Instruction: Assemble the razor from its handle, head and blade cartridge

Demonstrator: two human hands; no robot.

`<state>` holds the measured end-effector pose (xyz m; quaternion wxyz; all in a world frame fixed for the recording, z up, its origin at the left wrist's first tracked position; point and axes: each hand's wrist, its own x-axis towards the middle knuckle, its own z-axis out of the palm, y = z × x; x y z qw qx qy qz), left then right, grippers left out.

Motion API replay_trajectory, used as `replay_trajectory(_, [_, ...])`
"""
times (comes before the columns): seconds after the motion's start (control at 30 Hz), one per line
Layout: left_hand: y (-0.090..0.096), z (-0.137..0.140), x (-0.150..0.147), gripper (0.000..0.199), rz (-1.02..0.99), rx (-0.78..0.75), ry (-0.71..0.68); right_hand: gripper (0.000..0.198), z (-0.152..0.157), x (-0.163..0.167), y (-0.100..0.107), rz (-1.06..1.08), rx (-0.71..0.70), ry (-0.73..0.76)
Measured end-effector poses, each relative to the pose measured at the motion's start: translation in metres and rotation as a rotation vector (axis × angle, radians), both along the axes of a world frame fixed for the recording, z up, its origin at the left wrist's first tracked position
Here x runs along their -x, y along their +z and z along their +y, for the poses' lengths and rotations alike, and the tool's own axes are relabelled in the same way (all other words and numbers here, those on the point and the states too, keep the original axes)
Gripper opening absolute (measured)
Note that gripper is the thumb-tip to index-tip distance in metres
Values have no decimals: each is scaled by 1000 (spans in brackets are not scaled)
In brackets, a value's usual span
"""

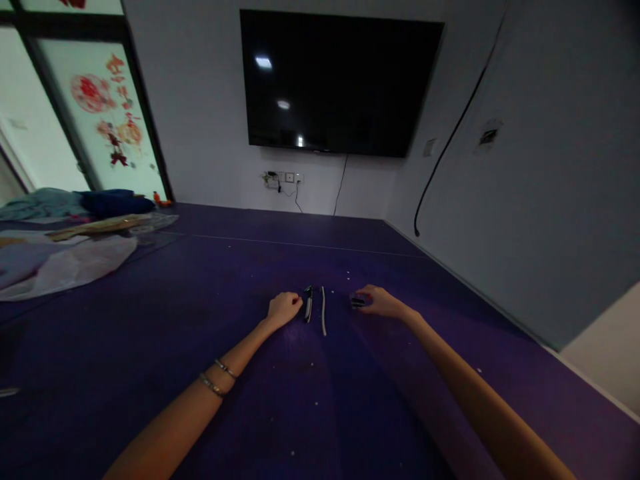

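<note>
My left hand [285, 309] rests on the purple surface with its fingers curled closed, and nothing shows in it. Just right of it lies a slim metal tool [309, 305] with a dark upper end, perhaps a wire stripper or pliers; its exact kind is unclear. Beside that tool is a short length of pale grey cable [323, 311], lying lengthwise and slightly bent. Farther right, my right hand [379, 302] pinches a small dark piece with clear-looking edges [358, 302], close to the surface. The fingers partly cover that piece.
Small white bits are scattered over the purple surface [240, 380]. Plastic bags [85, 263] and folded cloths [115, 201] lie at the left. A black cable [453, 137] hangs down the right wall. A television [340, 83] is mounted above wall sockets [289, 177].
</note>
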<state>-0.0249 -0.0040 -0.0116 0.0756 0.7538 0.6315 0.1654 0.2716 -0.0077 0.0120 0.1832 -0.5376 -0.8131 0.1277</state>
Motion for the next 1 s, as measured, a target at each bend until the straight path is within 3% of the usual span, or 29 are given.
replay_trajectory(0.13, [-1,0,0,34,3,-6,-6,50,8,34,-9,44,-15,67])
replay_trajectory(0.27, [-4,1,1,34,4,-10,-20,53,13,47,-17,71,-22,73])
replay_trajectory(1.0, [-11,7,2,34,14,-40,-45,57,20,42,-34,207,25,33])
